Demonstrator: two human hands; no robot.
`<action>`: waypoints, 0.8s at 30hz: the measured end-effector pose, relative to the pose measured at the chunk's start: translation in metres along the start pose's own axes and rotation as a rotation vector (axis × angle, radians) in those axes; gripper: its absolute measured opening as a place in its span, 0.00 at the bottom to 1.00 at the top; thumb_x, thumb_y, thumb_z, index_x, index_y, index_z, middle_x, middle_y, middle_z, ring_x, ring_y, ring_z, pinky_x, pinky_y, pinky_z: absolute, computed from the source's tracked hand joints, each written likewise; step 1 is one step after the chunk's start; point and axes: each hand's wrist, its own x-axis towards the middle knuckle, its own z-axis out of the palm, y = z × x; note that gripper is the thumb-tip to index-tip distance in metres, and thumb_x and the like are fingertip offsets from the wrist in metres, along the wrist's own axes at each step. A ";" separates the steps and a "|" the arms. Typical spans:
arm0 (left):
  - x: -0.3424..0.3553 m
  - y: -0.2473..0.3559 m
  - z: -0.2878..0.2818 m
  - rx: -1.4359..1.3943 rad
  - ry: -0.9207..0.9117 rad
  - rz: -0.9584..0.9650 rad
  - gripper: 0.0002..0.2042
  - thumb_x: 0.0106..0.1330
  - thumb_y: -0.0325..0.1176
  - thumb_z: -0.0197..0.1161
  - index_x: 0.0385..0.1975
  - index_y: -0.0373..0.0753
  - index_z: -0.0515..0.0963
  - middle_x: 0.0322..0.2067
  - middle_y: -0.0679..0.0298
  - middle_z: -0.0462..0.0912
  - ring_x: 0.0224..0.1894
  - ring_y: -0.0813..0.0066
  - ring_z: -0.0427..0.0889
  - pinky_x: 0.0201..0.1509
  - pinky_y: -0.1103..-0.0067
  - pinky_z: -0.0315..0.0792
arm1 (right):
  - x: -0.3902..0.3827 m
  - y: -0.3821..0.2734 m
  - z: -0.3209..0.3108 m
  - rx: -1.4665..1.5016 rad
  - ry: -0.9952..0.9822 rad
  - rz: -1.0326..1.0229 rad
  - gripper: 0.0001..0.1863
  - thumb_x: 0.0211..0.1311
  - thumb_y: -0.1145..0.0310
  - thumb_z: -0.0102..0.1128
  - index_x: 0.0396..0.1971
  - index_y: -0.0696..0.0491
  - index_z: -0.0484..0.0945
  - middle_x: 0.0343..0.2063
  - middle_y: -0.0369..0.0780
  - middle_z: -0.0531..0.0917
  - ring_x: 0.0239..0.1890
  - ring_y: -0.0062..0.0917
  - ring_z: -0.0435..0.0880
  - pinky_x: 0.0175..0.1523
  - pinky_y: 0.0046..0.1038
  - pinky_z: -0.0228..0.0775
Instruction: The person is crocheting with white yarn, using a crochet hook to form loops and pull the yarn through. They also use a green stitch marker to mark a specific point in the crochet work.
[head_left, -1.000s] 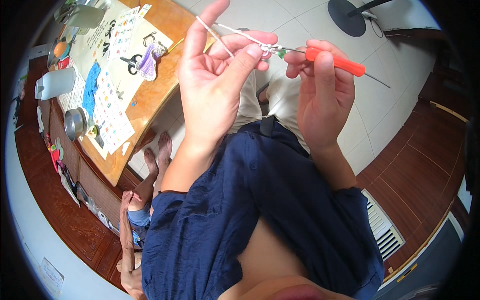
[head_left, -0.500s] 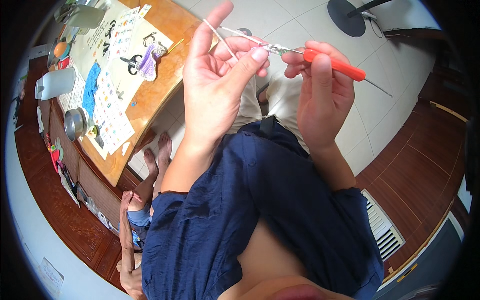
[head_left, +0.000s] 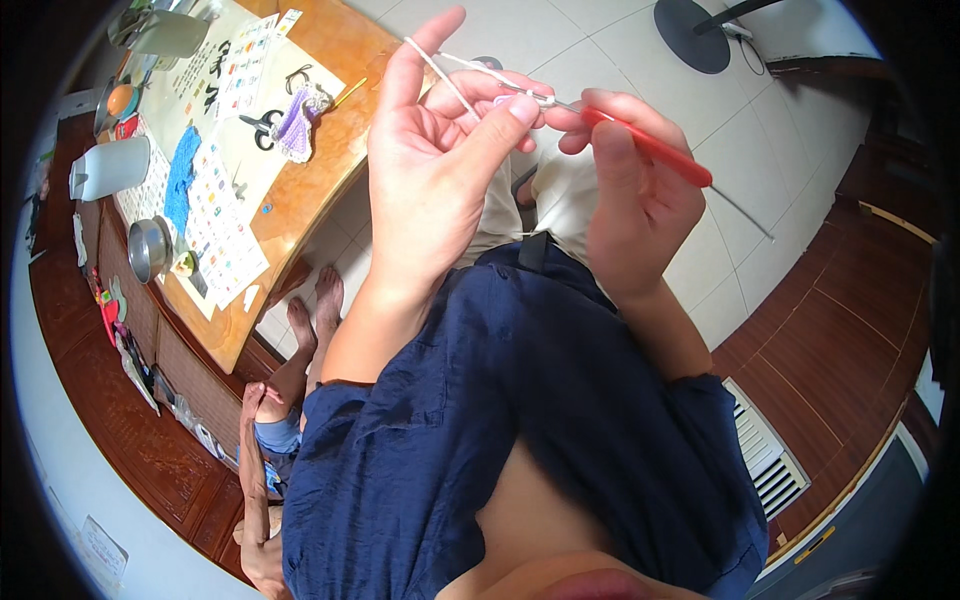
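My right hand (head_left: 645, 190) is closed around the red handle of a crochet hook (head_left: 660, 152), whose metal shaft points left into the work and whose thin rear end sticks out to the lower right. In my left hand (head_left: 430, 160), thumb and fingers pinch a small piece of crochet (head_left: 530, 98), mostly hidden by the fingertips. White yarn (head_left: 446, 78) loops over my raised left index finger and runs down to the hook tip. Both hands are close together above my lap, the hook's tip at the pinched piece.
On the wooden table (head_left: 290, 215) at the left lie black scissors (head_left: 262, 130), a purple and white crocheted piece (head_left: 297, 122), blue knitted fabric (head_left: 182, 180), printed sheets and a metal cup (head_left: 150, 248). Another person's arm (head_left: 254, 470) and legs show lower left. A round black stand base (head_left: 692, 36) is on the floor.
My right hand has shifted slightly left, and the crochet hook has gone further toward my left fingertips, its handle tilting more steeply down to the right. My left hand barely moves.
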 end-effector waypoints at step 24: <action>0.004 0.000 -0.016 -0.283 -0.130 -0.231 0.40 0.63 0.18 0.62 0.70 0.28 0.42 0.35 0.54 0.82 0.34 0.71 0.83 0.39 0.79 0.77 | 0.003 0.015 -0.003 -0.418 -0.074 -0.509 0.17 0.54 0.76 0.68 0.46 0.53 0.84 0.30 0.34 0.81 0.26 0.21 0.74 0.33 0.23 0.62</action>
